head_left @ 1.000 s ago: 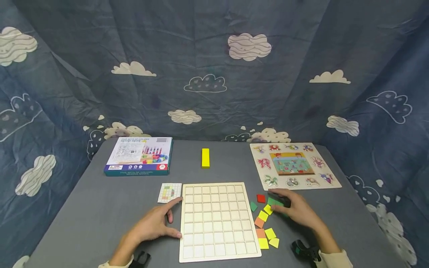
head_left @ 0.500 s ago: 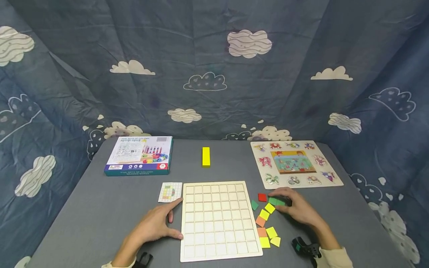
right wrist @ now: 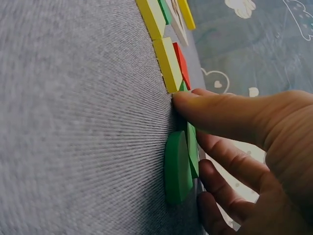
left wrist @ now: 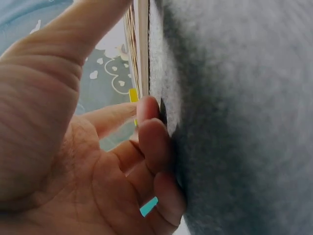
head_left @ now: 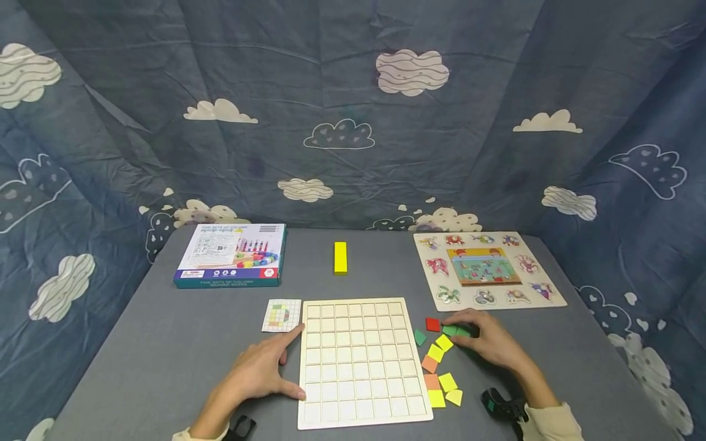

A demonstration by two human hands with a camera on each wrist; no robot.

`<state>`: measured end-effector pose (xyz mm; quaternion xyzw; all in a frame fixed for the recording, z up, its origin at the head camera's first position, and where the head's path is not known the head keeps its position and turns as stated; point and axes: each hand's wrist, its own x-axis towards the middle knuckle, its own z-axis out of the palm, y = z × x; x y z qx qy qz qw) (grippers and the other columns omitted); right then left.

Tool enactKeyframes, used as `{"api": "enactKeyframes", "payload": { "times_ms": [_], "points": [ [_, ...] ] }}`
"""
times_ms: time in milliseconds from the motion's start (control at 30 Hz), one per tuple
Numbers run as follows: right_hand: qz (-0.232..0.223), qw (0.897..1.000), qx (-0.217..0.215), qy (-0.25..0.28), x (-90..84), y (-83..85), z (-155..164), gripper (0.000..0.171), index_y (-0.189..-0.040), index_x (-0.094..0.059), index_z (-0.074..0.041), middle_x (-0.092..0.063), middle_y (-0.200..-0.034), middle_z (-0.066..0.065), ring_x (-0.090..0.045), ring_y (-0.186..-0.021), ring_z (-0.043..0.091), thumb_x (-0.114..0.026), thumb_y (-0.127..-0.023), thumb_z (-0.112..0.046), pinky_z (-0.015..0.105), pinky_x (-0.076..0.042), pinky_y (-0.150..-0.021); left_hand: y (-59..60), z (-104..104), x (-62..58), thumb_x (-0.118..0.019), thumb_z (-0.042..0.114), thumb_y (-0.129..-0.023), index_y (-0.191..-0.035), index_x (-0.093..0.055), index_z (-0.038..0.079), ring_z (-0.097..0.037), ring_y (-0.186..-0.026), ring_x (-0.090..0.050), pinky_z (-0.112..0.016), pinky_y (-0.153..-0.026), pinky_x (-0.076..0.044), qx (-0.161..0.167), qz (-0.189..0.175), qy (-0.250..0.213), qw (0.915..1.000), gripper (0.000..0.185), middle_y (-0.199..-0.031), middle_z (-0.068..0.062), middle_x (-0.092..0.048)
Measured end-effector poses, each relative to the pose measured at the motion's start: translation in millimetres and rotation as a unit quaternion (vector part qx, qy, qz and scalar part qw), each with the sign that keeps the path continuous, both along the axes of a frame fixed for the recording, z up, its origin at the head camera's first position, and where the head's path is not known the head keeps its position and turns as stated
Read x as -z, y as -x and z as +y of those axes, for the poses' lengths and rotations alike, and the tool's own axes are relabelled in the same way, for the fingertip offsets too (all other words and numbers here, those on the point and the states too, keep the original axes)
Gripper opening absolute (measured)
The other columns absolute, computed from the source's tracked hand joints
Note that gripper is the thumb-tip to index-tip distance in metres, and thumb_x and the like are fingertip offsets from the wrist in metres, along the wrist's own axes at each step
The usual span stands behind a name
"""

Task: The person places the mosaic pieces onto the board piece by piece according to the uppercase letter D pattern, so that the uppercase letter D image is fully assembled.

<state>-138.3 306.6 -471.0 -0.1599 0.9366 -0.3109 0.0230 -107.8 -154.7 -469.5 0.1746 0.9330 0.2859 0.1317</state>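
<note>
A pale wooden grid board [head_left: 358,361] lies flat near the table's front. My left hand [head_left: 265,367] rests open on the grey table beside it, thumb and index finger touching the board's left edge [left wrist: 142,49]. Loose square tiles lie right of the board: a red tile [head_left: 432,324], a green tile [head_left: 420,337], yellow tiles [head_left: 444,342] and orange tiles [head_left: 429,364]. My right hand [head_left: 488,343] curls over two green tiles [head_left: 455,331]. In the right wrist view its fingers [right wrist: 234,117] close round the overlapping green tiles [right wrist: 178,166].
A small pattern card [head_left: 282,315] lies at the board's upper left corner. A yellow block [head_left: 340,257] sits behind the board. A boxed toy set [head_left: 228,254] lies at the back left and an animal peg puzzle [head_left: 485,269] at the back right. Cloud-print cloth surrounds the table.
Only the view has shifted slightly. Both hands keep their places, the right one staying on the green tiles.
</note>
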Motion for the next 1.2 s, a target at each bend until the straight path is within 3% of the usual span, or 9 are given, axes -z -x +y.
{"api": "enactKeyframes", "payload": {
  "times_ms": [200,533,800,967,1200],
  "points": [
    [0.021,0.999,-0.004,-0.026,-0.7,0.9,2,0.028,-0.109,-0.077,-0.016,-0.074,-0.110,0.001,-0.065,-0.111,0.033,-0.080,-0.082,-0.008,0.057,-0.046,-0.096,-0.5,4,-0.5,-0.093,0.058,-0.051,-0.154,-0.040,0.023,-0.012,-0.062,-0.039,-0.028,-0.054,-0.030,-0.003,-0.003,0.015,0.9999,0.121,-0.078,0.005,-0.047],
    [-0.008,0.999,0.007,-0.033,-5.2,3.5,5,0.026,-0.112,-0.076,-0.014,-0.073,-0.114,0.005,-0.062,-0.115,0.037,-0.077,-0.086,-0.010,0.060,-0.043,-0.099,2.3,8,-4.4,-0.094,0.056,-0.048,-0.154,-0.041,0.023,-0.015,-0.061,-0.043,-0.032,-0.053,-0.032,-0.013,-0.018,0.023,0.9995,0.122,-0.077,0.004,-0.049],
    [0.002,0.999,0.024,-0.025,-5.1,0.9,5,0.028,-0.115,-0.074,-0.011,-0.072,-0.116,0.007,-0.062,-0.118,0.038,-0.074,-0.087,-0.007,0.061,-0.042,-0.101,2.3,7,-4.8,-0.096,0.051,-0.048,-0.153,-0.042,0.024,-0.016,-0.063,-0.045,-0.034,-0.054,-0.033,-0.021,-0.029,0.028,0.9990,0.122,-0.077,0.004,-0.050],
    [0.009,0.999,0.031,-0.016,-13.9,4.7,-5,0.025,-0.113,-0.074,-0.011,-0.072,-0.114,0.007,-0.062,-0.117,0.038,-0.074,-0.088,-0.008,0.061,-0.042,-0.100,1.8,6,-6.1,-0.096,0.050,-0.047,-0.154,-0.041,0.026,-0.017,-0.063,-0.046,-0.036,-0.055,-0.034,-0.024,-0.029,0.035,0.9987,0.122,-0.078,0.004,-0.051],
    [0.031,0.999,0.004,-0.010,-25.8,17.5,-29,0.023,-0.110,-0.074,-0.010,-0.072,-0.113,0.007,-0.063,-0.113,0.036,-0.074,-0.088,-0.006,0.058,-0.047,-0.095,2.1,10,-6.2,-0.096,0.049,-0.048,-0.153,-0.043,0.025,-0.015,-0.065,-0.047,-0.035,-0.056,-0.036,-0.031,-0.026,0.035,0.9986,0.120,-0.078,0.005,-0.051]
  ]
}}
